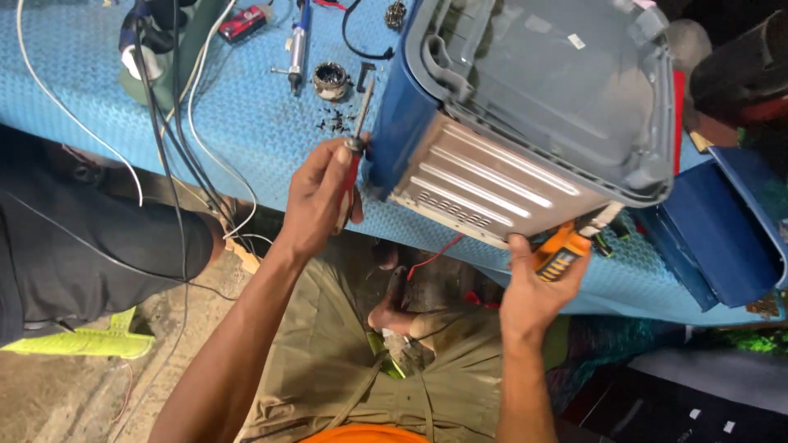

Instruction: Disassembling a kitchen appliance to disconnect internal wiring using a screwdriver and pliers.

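I see the left hand (316, 197) gripping a red-handled screwdriver (355, 152) at the blue appliance (525, 115) tipped on the counter (246, 123), right hand (533, 287) bracing its lower edge, so fastener work likely needs steady alignment.

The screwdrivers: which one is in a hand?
The red-handled screwdriver is gripped in the left hand, beside the blue machine. The blue-handled screwdriver lies untouched on the table.
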